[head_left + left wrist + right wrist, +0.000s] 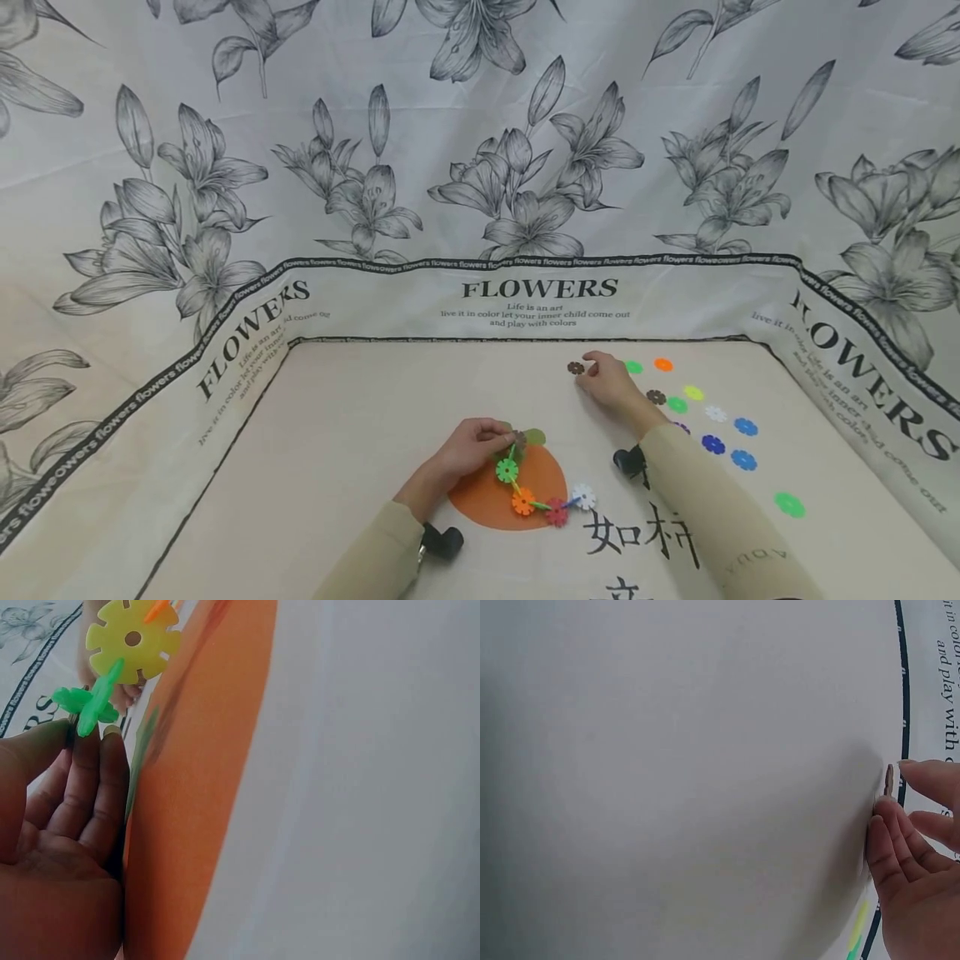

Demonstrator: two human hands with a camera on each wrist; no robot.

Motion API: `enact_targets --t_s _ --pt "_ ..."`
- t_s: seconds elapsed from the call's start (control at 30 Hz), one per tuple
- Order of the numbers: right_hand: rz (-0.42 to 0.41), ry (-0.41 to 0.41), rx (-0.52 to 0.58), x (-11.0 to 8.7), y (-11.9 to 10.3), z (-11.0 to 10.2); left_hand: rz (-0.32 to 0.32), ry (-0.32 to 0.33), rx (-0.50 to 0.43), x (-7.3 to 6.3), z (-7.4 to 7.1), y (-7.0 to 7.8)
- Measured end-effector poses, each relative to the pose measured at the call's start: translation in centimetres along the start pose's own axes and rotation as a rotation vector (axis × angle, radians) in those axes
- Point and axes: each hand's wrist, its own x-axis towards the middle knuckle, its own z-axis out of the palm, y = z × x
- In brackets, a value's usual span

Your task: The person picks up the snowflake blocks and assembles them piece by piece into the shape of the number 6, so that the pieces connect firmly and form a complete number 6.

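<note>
In the head view my left hand (pixel 468 457) pinches a brown notched disc (pixel 519 438) at one end of a chain of interlocking discs. From there the chain runs down through a green disc (pixel 507 471), an orange disc (pixel 522 502) and a red disc (pixel 557 512) to a white disc (pixel 584 497). The left wrist view shows a green disc (pixel 96 701) by the fingertips and a yellow disc (pixel 133 641) beyond it. Farther off, my right hand (pixel 609 382) holds a second brown disc (pixel 575 367), seen edge-on in the right wrist view.
Several loose discs lie at the right of the table, among them an orange one (pixel 663 365), a blue one (pixel 746 427) and a green one (pixel 790 505). An orange circle (pixel 472 508) is printed under the chain. Flowered fabric walls (pixel 540 300) border the table.
</note>
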Motion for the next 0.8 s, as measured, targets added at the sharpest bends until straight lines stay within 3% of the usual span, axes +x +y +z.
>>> enact_targets --t_s 0.27,0.47,0.8 --pt "0.042 -0.002 -0.057 1.7 -0.2 0.5 0.022 -0.004 -0.017 0.0 -0.1 -0.3" --pt "0.092 -0.001 -0.039 2.1 0.3 0.7 0.036 -0.021 -0.021 0.2 0.1 -0.4" --pt "0.044 0.047 -0.007 1.5 -0.1 1.2 0.019 -0.014 -0.005 0.1 -0.1 -0.1"
